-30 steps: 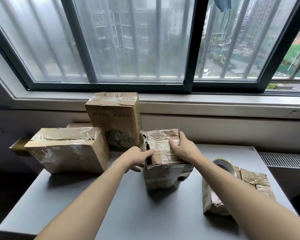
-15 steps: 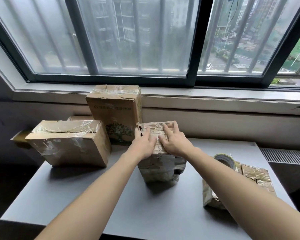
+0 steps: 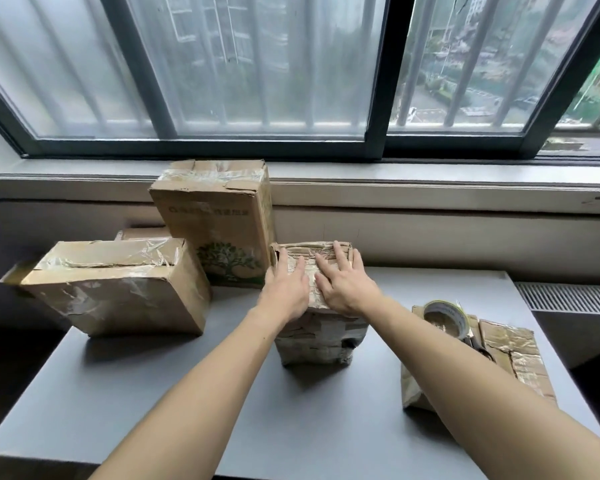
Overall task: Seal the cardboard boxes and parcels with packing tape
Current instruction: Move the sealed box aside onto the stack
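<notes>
Atop taped box (image 3: 321, 344), left hand (image 3: 288, 289), right hand (image 3: 345, 287) flat

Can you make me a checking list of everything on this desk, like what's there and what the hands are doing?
Surface: grey table, with boxes standing on it.
Job's things: small taped box under both hands; wide box at the left; tall box with a tree print behind; flat parcel at the right, with the tape roll on it.
Clutter: dark item beside the tape roll, too unclear to name.
Hands: left hand and right hand lie flat on the small taped box's top, fingers straight.
Cables: nothing seen.
Surroundings: barred window, sill, vent grille at the right.
</notes>
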### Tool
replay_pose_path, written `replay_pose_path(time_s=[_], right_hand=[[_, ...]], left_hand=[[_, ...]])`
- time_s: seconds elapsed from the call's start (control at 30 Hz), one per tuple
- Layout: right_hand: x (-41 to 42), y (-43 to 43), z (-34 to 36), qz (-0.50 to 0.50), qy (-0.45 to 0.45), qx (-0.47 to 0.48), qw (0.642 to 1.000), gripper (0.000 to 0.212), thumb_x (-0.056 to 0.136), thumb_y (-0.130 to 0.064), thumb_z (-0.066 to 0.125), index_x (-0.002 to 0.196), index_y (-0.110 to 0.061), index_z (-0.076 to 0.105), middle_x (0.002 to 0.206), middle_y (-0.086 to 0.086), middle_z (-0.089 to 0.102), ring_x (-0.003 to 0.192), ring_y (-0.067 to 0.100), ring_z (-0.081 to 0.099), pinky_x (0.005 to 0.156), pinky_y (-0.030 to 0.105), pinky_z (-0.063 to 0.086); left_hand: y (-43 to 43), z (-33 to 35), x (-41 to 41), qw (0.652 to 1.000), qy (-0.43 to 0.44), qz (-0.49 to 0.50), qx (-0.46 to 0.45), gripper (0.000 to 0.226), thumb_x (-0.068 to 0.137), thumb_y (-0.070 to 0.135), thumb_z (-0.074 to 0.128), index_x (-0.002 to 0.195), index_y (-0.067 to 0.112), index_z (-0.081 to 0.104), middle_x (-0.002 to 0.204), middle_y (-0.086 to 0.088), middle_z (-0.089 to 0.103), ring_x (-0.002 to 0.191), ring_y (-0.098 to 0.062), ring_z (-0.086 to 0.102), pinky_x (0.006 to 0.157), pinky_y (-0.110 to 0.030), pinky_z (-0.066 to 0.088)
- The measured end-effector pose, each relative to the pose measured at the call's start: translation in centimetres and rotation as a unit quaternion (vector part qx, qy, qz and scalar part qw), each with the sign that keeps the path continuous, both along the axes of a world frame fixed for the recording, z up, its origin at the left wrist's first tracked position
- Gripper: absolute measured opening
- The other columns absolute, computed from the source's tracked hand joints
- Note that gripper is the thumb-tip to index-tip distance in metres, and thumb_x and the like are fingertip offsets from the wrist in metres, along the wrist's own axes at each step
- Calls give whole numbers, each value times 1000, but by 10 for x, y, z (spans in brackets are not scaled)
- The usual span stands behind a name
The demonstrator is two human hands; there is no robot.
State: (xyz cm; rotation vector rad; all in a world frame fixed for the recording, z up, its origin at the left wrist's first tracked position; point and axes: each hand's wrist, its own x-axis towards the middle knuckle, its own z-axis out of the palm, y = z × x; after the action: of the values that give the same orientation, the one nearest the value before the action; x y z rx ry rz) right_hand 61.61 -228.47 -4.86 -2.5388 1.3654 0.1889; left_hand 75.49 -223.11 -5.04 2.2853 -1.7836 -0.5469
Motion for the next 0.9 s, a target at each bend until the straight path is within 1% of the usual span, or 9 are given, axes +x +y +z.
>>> replay_pose_path(time_s=[0.07,0.17,0.27,0.33,0.4,0.5,0.7,0.83,0.9], right_hand=[[0,-1,5,-29,-20,-8,999,62,101,-53,13,158,-30,17,168,7,-8,151,40,-16,121,59,1],[0,0,13,-13,-60,-31,998,61,104,-49,26,160,-29,14,168,9,-4,154,31,-8,124,48,0],[0,2,3,-1,-53,-36,998,75,94,-56,6,160,-23,14,167,16,-2,153,36,-4,124,48,4],[-2,4,-5,2,-32,-42,999,93,78,-58,-10,160,-21,15,167,16,-3,153,37,-3,123,49,3],[-4,6,-4,-4,-24,-34,999,83,88,-57,-4,161,-22,14,167,16,-4,154,37,-3,123,48,1],[-4,3,4,-13,-58,-15,998,58,106,-43,24,160,-23,19,168,12,-2,154,32,-3,124,46,3],[-23,1,33,-79,-224,2,971,48,106,-35,42,149,-14,43,164,10,24,152,21,19,121,32,17],[-35,6,46,-117,-266,-23,957,47,105,-34,44,145,-12,50,158,8,39,148,16,29,118,26,20],[-43,11,48,-137,-296,-51,944,40,104,-31,47,136,-9,59,143,8,56,138,18,45,112,27,30]], left_hand=[[2,2,5,999,-20,-11,-25,54,106,39,24,158,27,17,164,-10,-18,151,-31,-14,122,-54,5],[-1,4,15,998,-28,-41,-48,56,106,43,19,159,25,13,164,-9,-19,151,-25,-18,124,-46,1],[-2,-6,18,997,-58,-53,-28,62,103,43,6,158,14,13,165,-17,-7,152,-31,-14,124,-46,0],[-2,-9,11,998,-51,-40,-8,57,106,37,14,159,15,13,165,-15,-7,152,-28,-11,124,-46,0],[-2,-7,6,997,-48,-54,4,56,107,34,18,159,17,11,166,-13,-8,152,-25,-11,124,-45,-1],[-3,4,8,997,-43,-66,-3,56,107,36,23,159,16,14,166,-14,-5,153,-25,-8,124,-43,0],[2,32,17,993,67,-66,-75,59,102,35,47,155,14,31,166,-7,3,153,-19,-3,122,-32,2],[1,48,13,985,76,-62,-141,54,102,34,50,150,14,40,165,-6,17,152,-19,11,124,-38,12],[2,52,0,977,80,-79,-181,48,101,31,51,146,13,47,162,-6,27,150,-19,19,123,-41,18]])
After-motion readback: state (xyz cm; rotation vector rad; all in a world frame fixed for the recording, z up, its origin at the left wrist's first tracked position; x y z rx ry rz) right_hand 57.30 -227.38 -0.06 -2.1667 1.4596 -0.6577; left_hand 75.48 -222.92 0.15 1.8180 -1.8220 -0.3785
